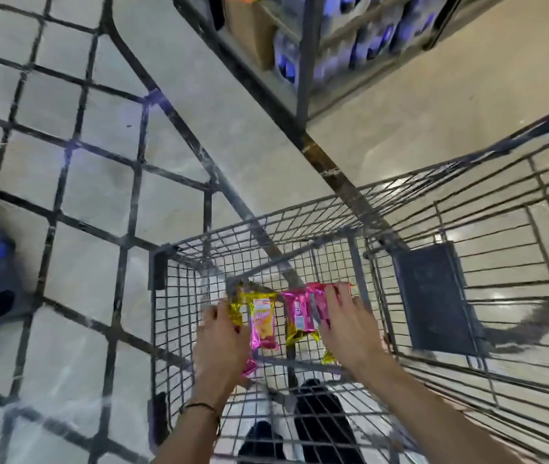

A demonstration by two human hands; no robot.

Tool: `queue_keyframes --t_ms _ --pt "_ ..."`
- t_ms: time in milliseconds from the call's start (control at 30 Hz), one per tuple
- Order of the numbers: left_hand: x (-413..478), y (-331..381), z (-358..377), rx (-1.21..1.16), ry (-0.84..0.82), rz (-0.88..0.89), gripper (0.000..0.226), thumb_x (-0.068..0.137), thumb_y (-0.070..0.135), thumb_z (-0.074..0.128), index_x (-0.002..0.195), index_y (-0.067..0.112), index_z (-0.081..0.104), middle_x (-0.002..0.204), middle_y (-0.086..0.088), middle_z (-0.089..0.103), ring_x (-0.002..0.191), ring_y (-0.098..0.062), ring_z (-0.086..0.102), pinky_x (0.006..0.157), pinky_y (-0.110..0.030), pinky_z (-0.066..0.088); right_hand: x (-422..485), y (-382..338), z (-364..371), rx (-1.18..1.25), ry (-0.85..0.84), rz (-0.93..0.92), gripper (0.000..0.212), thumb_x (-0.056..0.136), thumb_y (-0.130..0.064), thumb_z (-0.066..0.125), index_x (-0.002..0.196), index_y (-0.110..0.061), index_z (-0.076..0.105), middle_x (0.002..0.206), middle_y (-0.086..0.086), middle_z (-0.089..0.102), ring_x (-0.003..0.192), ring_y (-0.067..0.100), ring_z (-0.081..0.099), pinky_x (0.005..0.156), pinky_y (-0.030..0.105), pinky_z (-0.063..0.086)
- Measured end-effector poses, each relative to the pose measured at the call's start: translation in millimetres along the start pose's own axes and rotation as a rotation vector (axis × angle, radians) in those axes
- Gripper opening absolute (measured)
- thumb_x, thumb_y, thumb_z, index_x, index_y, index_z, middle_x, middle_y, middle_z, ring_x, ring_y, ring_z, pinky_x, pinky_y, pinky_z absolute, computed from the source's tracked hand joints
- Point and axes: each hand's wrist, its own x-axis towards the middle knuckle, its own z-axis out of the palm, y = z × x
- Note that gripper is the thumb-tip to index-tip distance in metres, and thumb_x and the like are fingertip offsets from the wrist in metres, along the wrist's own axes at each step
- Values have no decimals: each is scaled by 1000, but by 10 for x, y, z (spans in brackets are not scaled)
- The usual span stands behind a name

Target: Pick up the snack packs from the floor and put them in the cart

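Fingers of the left hand [222, 339] curl round the yellow-ended snack packs [264, 324]; those of the right hand [350, 326] lie across the pink ones, grip unclear. The packs are low inside the cart [162, 264], at its meshed end. They look like light, slippery foil, likely best pinched at the sealed ends.

Glossy snack packs [264, 324] (pink and yellow foil) side by side inside the wire cart [161, 266].
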Motion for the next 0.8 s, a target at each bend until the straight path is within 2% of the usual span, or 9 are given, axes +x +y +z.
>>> queue_keyframes --t_ms 167,333,433,600,800 --pt "433 -123 613 129 -4 -19 47 91 30 58 134 22 39 138 -6 42 105 -38 59 75 -48 56 581 132 561 19 -19 14 67 91 -30 63 146 -15 26 152 13 23 116 35 54 75 40 60" --pt "736 -233 993 145 5 -46 59 91 29 64 142 17 37 143 -10 37 107 -43 59 77 -51 53 876 264 1063 76 -12 22 70 90 -25 65 146 -16 25 150 13 18 107 36 56 71 43 60" --pt "851 -280 1137 191 12 -24 63 92 30 66 146 18 34 150 -7 30 115 -41 55 81 -49 54 973 313 1283 95 -22 28 73 92 -26 64 148 -17 19 155 14 10 112 36 54 81 42 59" --pt "953 -385 1233 194 -20 3 69 90 29 67 150 18 35 160 -9 25 125 -48 47 94 -56 48 1027 331 1430 123 -21 63 73 96 -30 58 153 -16 14 161 17 8 122 39 52 93 43 55" --pt "799 -368 1069 187 2 37 59 93 24 60 146 19 36 160 -5 25 125 -45 44 90 -58 52 931 345 1330 115 -7 65 65 99 -39 50 152 -18 19 163 9 11 133 40 44 95 48 54"
